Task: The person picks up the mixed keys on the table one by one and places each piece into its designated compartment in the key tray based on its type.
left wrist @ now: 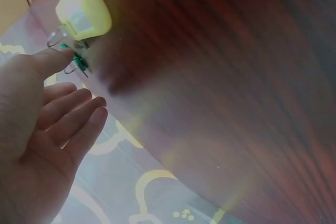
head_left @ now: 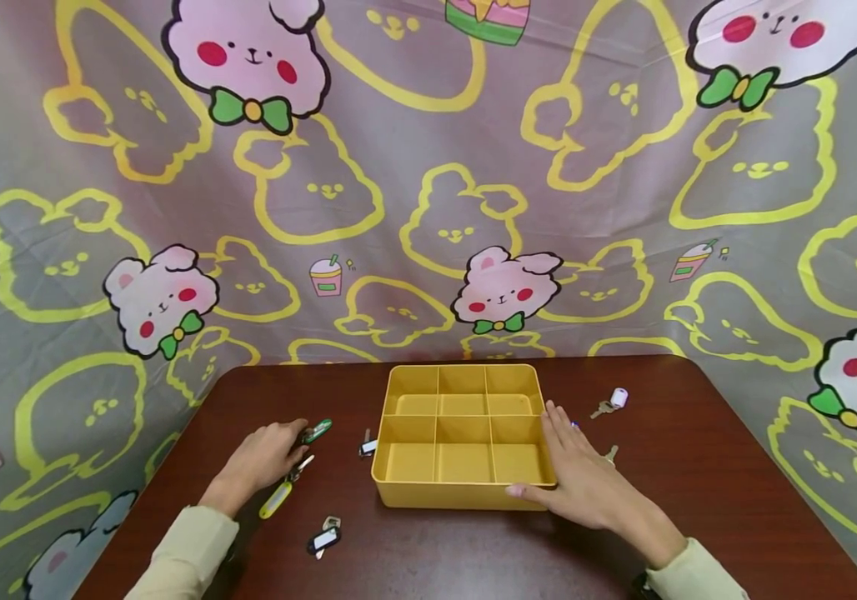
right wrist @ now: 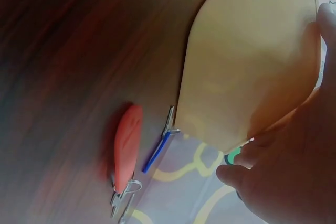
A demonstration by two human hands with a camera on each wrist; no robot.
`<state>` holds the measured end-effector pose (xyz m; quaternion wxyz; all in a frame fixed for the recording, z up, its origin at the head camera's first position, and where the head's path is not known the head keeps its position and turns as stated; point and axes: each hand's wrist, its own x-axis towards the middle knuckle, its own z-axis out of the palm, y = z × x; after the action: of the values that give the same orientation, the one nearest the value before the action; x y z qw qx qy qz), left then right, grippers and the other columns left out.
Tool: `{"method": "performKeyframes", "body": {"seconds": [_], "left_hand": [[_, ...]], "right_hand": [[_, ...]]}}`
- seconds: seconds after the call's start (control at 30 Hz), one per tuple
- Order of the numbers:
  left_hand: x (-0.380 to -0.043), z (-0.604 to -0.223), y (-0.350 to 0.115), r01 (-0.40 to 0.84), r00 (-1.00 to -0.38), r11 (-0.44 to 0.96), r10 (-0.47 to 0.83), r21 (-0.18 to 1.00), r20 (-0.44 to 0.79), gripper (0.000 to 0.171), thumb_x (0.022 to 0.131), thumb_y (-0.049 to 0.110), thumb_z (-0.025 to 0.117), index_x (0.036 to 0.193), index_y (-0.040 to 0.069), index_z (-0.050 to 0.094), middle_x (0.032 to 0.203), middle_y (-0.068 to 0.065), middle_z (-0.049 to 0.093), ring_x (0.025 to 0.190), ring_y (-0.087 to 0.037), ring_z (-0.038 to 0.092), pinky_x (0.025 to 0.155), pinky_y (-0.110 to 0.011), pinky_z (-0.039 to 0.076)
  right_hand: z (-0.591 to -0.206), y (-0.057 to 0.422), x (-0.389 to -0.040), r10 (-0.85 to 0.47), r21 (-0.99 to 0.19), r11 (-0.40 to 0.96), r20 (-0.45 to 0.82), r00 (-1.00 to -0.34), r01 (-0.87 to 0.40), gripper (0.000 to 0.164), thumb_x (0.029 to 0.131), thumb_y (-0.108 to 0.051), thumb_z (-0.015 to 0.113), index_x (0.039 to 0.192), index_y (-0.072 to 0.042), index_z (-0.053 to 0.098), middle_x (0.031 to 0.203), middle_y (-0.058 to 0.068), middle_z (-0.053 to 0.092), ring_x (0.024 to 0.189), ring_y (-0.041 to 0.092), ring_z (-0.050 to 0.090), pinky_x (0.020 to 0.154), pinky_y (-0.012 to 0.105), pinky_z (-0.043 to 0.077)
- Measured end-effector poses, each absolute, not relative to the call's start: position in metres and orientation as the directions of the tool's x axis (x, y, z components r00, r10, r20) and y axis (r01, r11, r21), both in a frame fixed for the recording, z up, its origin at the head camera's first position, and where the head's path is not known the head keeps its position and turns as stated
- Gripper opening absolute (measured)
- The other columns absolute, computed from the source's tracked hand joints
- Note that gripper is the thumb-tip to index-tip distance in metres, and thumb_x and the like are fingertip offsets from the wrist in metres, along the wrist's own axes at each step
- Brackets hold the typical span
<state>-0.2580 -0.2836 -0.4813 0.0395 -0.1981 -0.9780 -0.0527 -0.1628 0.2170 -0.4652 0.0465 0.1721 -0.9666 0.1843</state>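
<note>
My left hand [head_left: 267,457] reaches to a green-tagged key [head_left: 318,431] on the table's left side. In the left wrist view its fingers are extended and apart, with the thumb tip overlapping the green tag [left wrist: 79,59]. Just nearer lies a key with a yellow tag [head_left: 275,500]. My right hand [head_left: 586,483] rests against the right side of a yellow six-compartment box [head_left: 466,496], fingers straight along the rim and thumb at the front corner. The box's compartments hold nothing. Beside it in the right wrist view are a red-tagged key [right wrist: 127,148] and a blue-tagged key [right wrist: 156,152].
Two keys with black-edged tags lie left of the box, one close to its side [head_left: 368,447] and one nearer the front [head_left: 324,540]. A white-tagged key [head_left: 618,398] lies at the back right. Patterned cloth [head_left: 398,208] hangs around the brown table [head_left: 458,558].
</note>
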Motion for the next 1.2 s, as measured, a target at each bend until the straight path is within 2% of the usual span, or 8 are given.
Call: {"method": "performKeyframes", "body": {"seconds": [0.1,0.3,0.47,0.63,0.77,0.9,1.2], "left_hand": [[-0.260,-0.482,-0.284,0.408,-0.911,0.909,0.398,0.083,0.111,0.016,0.097,0.014,0.076,0.104,0.005,0.065,0.071,0.002,0.058,0.057,-0.008,0.049,0.050,-0.026,0.039],[-0.259,-0.486,-0.285,0.396,-0.917,0.913,0.389,0.101,0.084,0.009,0.097,0.011,0.074,0.102,0.007,0.068,0.069,0.005,0.056,0.058,-0.009,0.048,0.052,-0.026,0.039],[-0.258,-0.488,-0.284,0.401,-0.916,0.910,0.394,0.109,0.080,0.009,0.097,0.011,0.075,0.103,0.007,0.069,0.069,0.005,0.056,0.057,-0.008,0.048,0.051,-0.024,0.040],[-0.258,-0.488,-0.283,0.425,-0.903,0.900,0.414,0.097,0.114,0.018,0.096,0.011,0.076,0.111,0.004,0.068,0.072,0.004,0.061,0.057,-0.006,0.049,0.050,-0.022,0.040],[-0.258,-0.490,-0.284,0.454,-0.885,0.889,0.443,0.061,0.143,0.022,0.095,0.011,0.078,0.111,0.003,0.066,0.075,0.003,0.062,0.058,-0.004,0.049,0.050,-0.020,0.039],[-0.258,-0.491,-0.286,0.485,-0.863,0.874,0.477,0.013,0.166,0.018,0.094,0.010,0.078,0.107,0.005,0.065,0.076,0.004,0.061,0.058,-0.004,0.048,0.050,-0.019,0.038],[-0.259,-0.493,-0.287,0.486,-0.863,0.874,0.477,0.011,0.166,0.009,0.098,0.011,0.073,0.104,0.007,0.068,0.071,0.006,0.060,0.056,-0.003,0.047,0.050,-0.021,0.039]], "right_hand": [[-0.466,0.216,-0.164,-0.314,-0.340,0.874,0.153,-0.937,-0.348,0.125,0.088,-0.085,0.057,0.163,0.010,0.022,0.174,0.029,0.014,0.162,0.046,0.021,0.127,0.061,0.029],[-0.471,0.211,-0.164,-0.307,-0.352,0.872,0.150,-0.940,-0.341,0.128,0.087,-0.086,0.056,0.163,0.009,0.020,0.174,0.029,0.011,0.162,0.046,0.019,0.128,0.060,0.028],[-0.469,0.208,-0.163,-0.306,-0.345,0.873,0.165,-0.938,-0.345,0.127,0.088,-0.084,0.057,0.163,0.011,0.020,0.174,0.031,0.011,0.162,0.047,0.019,0.128,0.061,0.028],[-0.469,0.206,-0.166,-0.300,-0.342,0.875,0.171,-0.938,-0.342,0.129,0.086,-0.085,0.058,0.163,0.010,0.020,0.174,0.029,0.009,0.162,0.047,0.017,0.128,0.061,0.026],[-0.470,0.206,-0.168,-0.301,-0.346,0.875,0.156,-0.941,-0.338,0.132,0.084,-0.088,0.058,0.164,0.009,0.019,0.175,0.028,0.006,0.163,0.046,0.015,0.129,0.061,0.025],[-0.471,0.206,-0.168,-0.304,-0.350,0.872,0.163,-0.939,-0.343,0.132,0.083,-0.087,0.059,0.164,0.009,0.019,0.175,0.029,0.007,0.163,0.047,0.016,0.128,0.063,0.025],[-0.469,0.206,-0.169,-0.299,-0.376,0.864,0.151,-0.942,-0.334,0.132,0.084,-0.087,0.060,0.165,0.006,0.014,0.176,0.028,0.005,0.163,0.046,0.016,0.128,0.063,0.027]]}}
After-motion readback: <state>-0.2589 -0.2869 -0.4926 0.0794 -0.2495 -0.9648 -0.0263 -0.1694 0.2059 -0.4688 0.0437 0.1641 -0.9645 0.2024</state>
